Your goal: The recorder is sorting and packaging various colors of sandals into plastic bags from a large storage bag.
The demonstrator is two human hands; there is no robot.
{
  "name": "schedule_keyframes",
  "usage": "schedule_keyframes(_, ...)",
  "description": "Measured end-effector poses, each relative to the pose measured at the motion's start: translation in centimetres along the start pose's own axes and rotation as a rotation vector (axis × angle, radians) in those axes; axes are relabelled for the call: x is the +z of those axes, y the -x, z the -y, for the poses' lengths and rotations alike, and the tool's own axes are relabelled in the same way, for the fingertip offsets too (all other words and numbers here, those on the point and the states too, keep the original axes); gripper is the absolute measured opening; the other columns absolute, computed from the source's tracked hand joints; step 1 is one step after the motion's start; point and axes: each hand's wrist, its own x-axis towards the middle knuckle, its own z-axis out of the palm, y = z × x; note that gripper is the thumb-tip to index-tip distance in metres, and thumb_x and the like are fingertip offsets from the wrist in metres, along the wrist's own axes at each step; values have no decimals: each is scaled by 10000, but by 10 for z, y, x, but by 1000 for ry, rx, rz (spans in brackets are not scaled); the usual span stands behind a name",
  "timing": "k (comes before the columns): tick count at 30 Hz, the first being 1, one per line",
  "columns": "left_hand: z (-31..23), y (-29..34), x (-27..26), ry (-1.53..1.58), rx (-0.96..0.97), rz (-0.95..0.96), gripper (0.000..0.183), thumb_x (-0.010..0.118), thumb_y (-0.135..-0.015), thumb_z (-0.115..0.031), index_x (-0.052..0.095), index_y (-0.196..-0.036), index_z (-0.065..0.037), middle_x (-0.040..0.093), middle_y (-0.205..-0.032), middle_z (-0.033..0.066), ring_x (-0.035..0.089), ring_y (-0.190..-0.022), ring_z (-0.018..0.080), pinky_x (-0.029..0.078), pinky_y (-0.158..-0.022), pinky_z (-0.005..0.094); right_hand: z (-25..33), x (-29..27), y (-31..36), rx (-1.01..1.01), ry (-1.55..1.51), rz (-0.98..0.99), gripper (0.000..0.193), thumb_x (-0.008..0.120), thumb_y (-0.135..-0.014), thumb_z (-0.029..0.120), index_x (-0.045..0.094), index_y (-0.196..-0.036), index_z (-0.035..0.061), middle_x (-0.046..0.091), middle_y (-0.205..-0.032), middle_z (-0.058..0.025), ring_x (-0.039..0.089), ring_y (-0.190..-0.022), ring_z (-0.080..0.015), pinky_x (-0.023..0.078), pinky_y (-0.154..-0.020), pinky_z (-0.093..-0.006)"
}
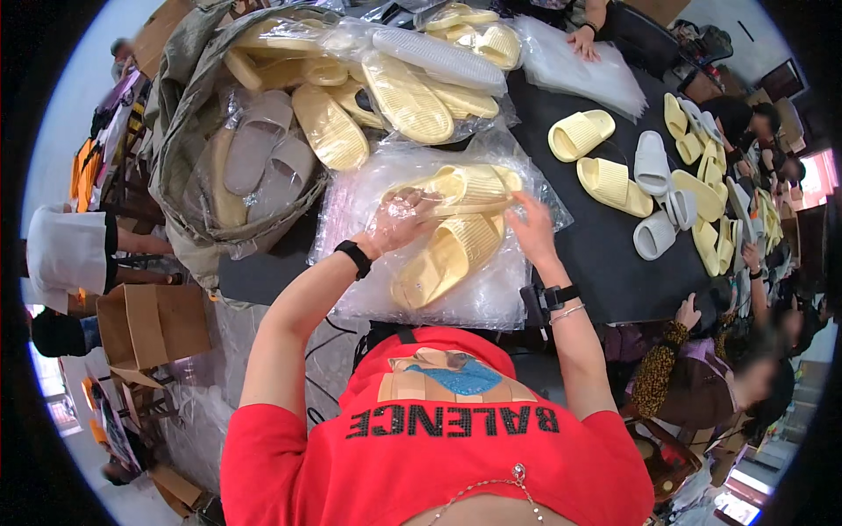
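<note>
Crowded dark worktable (605,254), heaped with bagged yellow slides. Left hand (396,221) inside a clear plastic bag (478,294), fingers curled on its film; right hand (531,230) pinching the upper yellow slide (465,186), above its mate (447,259). Could tear thin film if forced. Left fingertips blurred behind plastic.

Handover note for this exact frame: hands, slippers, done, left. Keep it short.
Left hand: inside a clear plastic bag, on the upper yellow slipper.
Right hand: fingers at that slipper's right end.
Second yellow slipper lies just below, on the stack of bags.
Done: the bag's mouth is over the left hand.
Left: both slippers look not yet fully bagged. Loose slippers wait on the dark table.
</note>
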Motion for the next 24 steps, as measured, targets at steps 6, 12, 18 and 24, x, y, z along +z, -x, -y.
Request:
schedule_keyframes(6,-2,-8,14,-85,50,-40,419,569,-773,-192,520,-1187,-145,558,-1142,51,510,-1027,260,379,-889,434,2,-22,-2,430,562,-469,374,662,-752,215,583,-1101,109,553,-1166,-83,443,-1163,-252,343,-944,-426)
schedule_keyframes(12,-15,-4,-20,-128,-6,-125,458,551,-726,-84,526,-1179,-146,571,-1134,33,523,-978,254,404,-796,421,-71,-34,28,476,-131,-337,347,636,-770,103,543,-1096,28,590,-857,-75,562,-725,-176,446,-664,-283)
schedule_keyframes(18,-4,55,-6,-134,91,22,529,606,-711,-167,486,-1222,-102,534,-1182,107,542,-913,278,433,-742,398,-65,-30,55,504,-272,-291,397,622,-777,107,503,-1146,19,597,-946,-86,568,-819,-171,451,-732,-305)
schedule_keyframes(24,-26,19,3,293,-34,121,441,618,-760,-280,521,-1109,-28,575,-1021,130,510,-905,335,397,-766,452,-50,-35,49,610,-648,-318,429,582,-855,188,440,-1233,44,591,-952,-65,572,-799,-128,457,-639,-254)
